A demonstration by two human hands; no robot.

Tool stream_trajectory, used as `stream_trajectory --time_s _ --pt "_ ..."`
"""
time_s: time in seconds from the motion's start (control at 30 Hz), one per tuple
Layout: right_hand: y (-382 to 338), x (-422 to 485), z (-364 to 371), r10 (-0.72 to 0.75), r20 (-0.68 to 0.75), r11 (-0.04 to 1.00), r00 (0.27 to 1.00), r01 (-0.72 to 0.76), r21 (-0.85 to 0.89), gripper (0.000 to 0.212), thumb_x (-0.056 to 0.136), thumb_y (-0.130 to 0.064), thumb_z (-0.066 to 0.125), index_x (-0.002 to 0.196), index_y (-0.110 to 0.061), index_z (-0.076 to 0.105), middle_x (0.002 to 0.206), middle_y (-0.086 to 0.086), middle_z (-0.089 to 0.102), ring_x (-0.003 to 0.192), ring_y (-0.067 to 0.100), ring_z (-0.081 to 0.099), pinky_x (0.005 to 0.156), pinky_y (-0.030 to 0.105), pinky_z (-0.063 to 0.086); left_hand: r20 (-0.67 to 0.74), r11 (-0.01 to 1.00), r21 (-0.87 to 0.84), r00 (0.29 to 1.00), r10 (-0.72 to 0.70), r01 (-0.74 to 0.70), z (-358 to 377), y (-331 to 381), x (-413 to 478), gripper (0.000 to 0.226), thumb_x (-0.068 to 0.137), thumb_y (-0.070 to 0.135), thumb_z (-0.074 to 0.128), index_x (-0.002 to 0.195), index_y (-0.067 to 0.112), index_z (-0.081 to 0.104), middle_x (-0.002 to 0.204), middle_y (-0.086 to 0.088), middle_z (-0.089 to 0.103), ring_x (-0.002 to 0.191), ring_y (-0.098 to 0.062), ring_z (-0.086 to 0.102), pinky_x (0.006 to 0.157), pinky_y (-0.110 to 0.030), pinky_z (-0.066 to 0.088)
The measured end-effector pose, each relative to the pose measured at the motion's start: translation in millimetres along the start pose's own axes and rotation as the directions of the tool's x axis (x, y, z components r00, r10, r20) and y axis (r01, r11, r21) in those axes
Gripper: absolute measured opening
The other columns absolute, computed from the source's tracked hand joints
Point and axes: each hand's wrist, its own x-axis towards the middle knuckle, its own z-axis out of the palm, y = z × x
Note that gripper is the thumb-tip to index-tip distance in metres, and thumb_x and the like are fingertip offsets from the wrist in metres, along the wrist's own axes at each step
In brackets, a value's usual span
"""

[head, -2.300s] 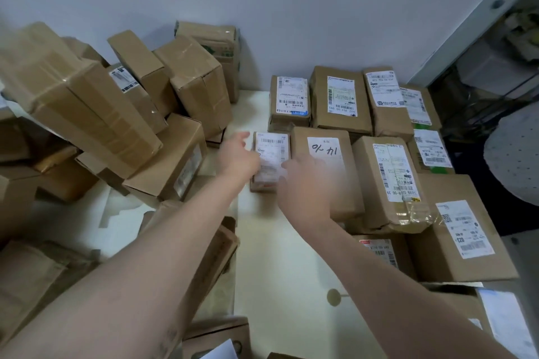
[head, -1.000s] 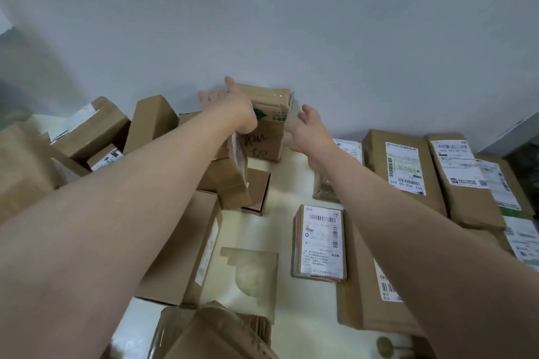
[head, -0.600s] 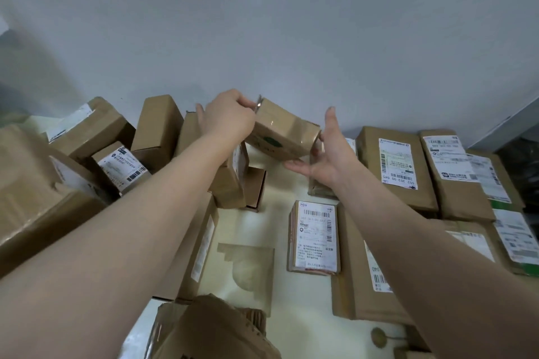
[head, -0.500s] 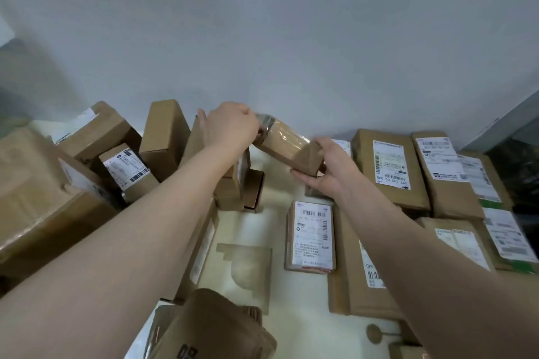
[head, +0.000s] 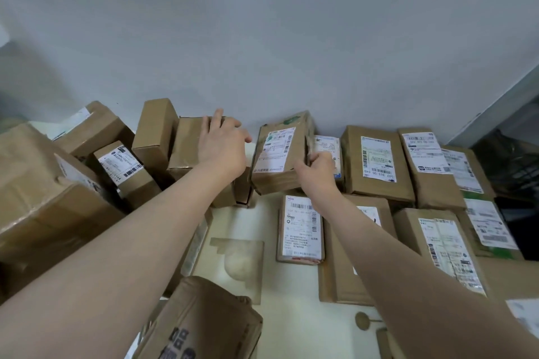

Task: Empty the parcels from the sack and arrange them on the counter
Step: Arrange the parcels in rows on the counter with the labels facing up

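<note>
Cardboard parcel [head: 277,154], label up, tilts by the far wall; the right hand [head: 316,167] grips its right edge. The left hand [head: 224,146], fingers relaxed, rests on a plain box [head: 186,143] in the left pile, which may topple if pushed.

Showing "303-00 045", printed upside down, on the white label [head: 378,159] of the back-row box [head: 350,181]. Reading roughly "301-00" under the barcode on the small flat parcel [head: 300,230]. Blurring past reading on the held parcel [head: 275,154].
</note>
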Motion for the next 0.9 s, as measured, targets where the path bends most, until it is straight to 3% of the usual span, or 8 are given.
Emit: stream_trajectory --time_s 0.13,0.27,0.4,0.5,0.57,0.63,0.77,0.9 --pt "9 -3 19 -0.109 0.042 0.958 0.993 0.116 -0.262 0.032 0.088 -0.015 0.06 0.109 -0.013 0.037 0.124 0.011 0.038 0.113 0.029 0.043 0.095 0.041 0.044 0.005 1.0 0.011 1.0 0.0 0.0 1 -3 4 0.055 0.081 0.003 0.057 0.125 0.035 0.058 0.15 0.005 0.036 0.149 -0.023 0.001 0.121 -0.042 -0.002" --pt "14 -6 34 -0.256 0.04 0.778 0.966 0.23 -0.584 0.04 0.09 -0.017 0.055 0.123 -0.008 0.036 0.129 0.018 0.044 0.119 0.034 0.04 0.093 0.039 0.04 -0.005 0.999 0.036 1.0 0.023 -0.023 4 -6 6 0.055 0.082 0.003 0.055 0.127 0.035 0.058 0.15 0.004 0.037 0.149 -0.024 0.002 0.121 -0.043 -0.001" --pt "20 -1 32 -0.186 0.103 0.748 0.977 0.209 -0.63 0.036 0.092 -0.021 0.055 0.121 -0.007 0.039 0.123 0.017 0.052 0.116 0.034 0.045 0.091 0.042 0.044 -0.018 0.996 0.085 1.0 0.013 -0.011 6 -9 5 0.053 0.084 0.007 0.052 0.129 0.035 0.057 0.151 0.002 0.036 0.149 -0.025 0.002 0.121 -0.044 -0.001" --pt "29 -1 28 -0.228 0.055 0.603 0.972 0.185 -0.776 0.049 0.081 -0.01 0.066 0.125 -0.009 0.044 0.13 0.015 0.043 0.12 0.031 0.037 0.093 0.034 0.042 -0.024 0.997 0.076 1.0 0.013 -0.011 7 -15 5 0.059 0.081 0.004 0.056 0.132 0.034 0.054 0.153 0.002 0.032 0.149 -0.025 0.003 0.121 -0.043 0.0" --pt "31 -5 34 -0.306 0.058 0.555 0.95 0.227 -0.8 0.057 0.077 -0.002 0.065 0.13 -0.011 0.044 0.13 0.013 0.037 0.118 0.029 0.038 0.089 0.032 0.044 -0.046 0.999 0.038 0.999 0.004 -0.003 6 -18 4 0.068 0.078 0.0 0.059 0.138 0.031 0.048 0.157 -0.001 0.021 0.149 -0.025 0.004 0.122 -0.041 0.0" --pt "32 -9 43 -0.269 0.178 0.52 0.947 0.298 -0.8 0.054 0.083 -0.006 0.058 0.135 -0.013 0.046 0.133 0.011 0.041 0.119 0.029 0.04 0.091 0.035 0.043 -0.104 0.998 -0.01 0.993 -0.063 0.062 6 -18 2 0.079 0.076 -0.001 0.061 0.146 0.025 0.035 0.16 -0.008 0.007 0.149 -0.027 0.002 0.122 -0.04 0.001" --pt "27 -15 53 -0.186 0.205 0.588 0.961 0.276 -0.76 0.041 0.092 -0.015 0.047 0.132 -0.015 0.053 0.135 0.011 0.046 0.123 0.029 0.039 0.098 0.037 0.039 -0.098 0.929 -0.1 0.925 -0.366 0.357 5 -23 -5 0.079 0.083 0.021 0.064 0.15 0.021 0.022 0.158 -0.023 0.004 0.147 -0.039 0.001 0.12 -0.045 0.003" --pt "32 -20 54 -0.243 0.213 0.674 0.946 0.322 -0.665 0.039 0.094 -0.017 0.048 0.133 -0.02 0.053 0.135 0.007 0.05 0.129 0.026 0.037 0.104 0.036 0.037 -0.04 0.921 -0.132 0.926 -0.375 0.367 2 -27 -12 0.076 0.079 0.031 0.068 0.144 0.033 0.029 0.156 -0.014 0.011 0.144 -0.037 0.008 0.116 -0.05 0.011"
